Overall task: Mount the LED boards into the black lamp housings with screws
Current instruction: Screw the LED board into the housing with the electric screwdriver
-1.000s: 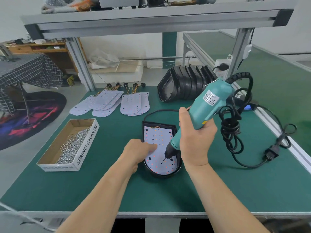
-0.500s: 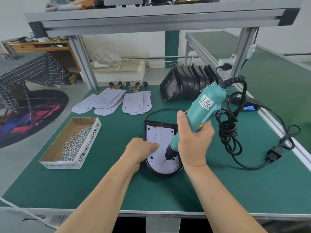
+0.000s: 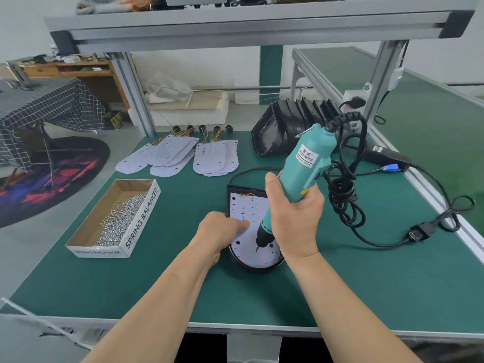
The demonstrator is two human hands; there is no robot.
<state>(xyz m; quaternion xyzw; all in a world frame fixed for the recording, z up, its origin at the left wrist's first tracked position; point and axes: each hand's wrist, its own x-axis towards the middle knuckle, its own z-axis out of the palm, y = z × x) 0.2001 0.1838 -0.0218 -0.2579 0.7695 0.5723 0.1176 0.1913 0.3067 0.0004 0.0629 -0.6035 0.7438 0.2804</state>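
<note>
Head view, where is the lamp being built?

— One black lamp housing (image 3: 251, 269) lies flat in the middle of the counter (image 3: 366, 284), a bit nearer the front edge. A white LED board (image 3: 243, 205) sits inside it.

Who is touching it?

— The left hand (image 3: 217, 231) presses on the board's left side. Its fingers are mostly tucked under, so I cannot tell its grip, or if it hides screws. The right hand (image 3: 296, 221) has its grip clamped round a teal screwdriver (image 3: 306, 163). It is tilted, with the tip down on the board near the round front end.

So how much is done?

— Not much, I think. This board is in and is getting screwed down. Some dark round spots on it look like holes with no screw yet. I see no finished lamp anywhere.

What is left?

— Lots. Two piles of spare boards (image 3: 214, 158) lie near the back edge, left of the middle. A row of empty housings (image 3: 288, 129) leans together near the back edge, right of the middle. A box (image 3: 141, 218) of screws (image 3: 123, 218) sits by the left edge.

Anything hard to see?

— Yes. Whether a screw sits under the tip is too small to tell. The right hand hides the board's right side. The black cord (image 3: 343, 195) is a tangle, so I cannot follow it.
</note>
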